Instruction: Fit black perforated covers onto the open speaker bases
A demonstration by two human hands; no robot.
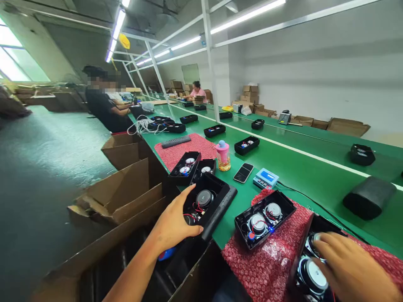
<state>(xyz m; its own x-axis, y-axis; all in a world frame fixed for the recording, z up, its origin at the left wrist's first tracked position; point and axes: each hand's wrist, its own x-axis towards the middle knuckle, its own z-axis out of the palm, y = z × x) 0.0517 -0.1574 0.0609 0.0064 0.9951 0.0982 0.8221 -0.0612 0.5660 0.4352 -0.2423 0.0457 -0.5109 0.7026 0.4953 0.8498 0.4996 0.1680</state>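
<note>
My left hand (174,224) grips the near edge of an open black speaker housing (209,197) with round drivers and red wires inside, at the table's front edge. My right hand (352,268) rests with curled fingers on another open speaker housing (310,274) that lies on red bubble wrap (270,260). Between the two hands a third open housing (264,218) lies on the same wrap, a small blue light glowing at its edge.
More open housings (185,165) stand behind, beside a pink bottle (223,156), a phone (243,172) and a small blue meter (266,178). Open cardboard boxes (119,197) sit left of the green table (315,176). Other people work further along the line.
</note>
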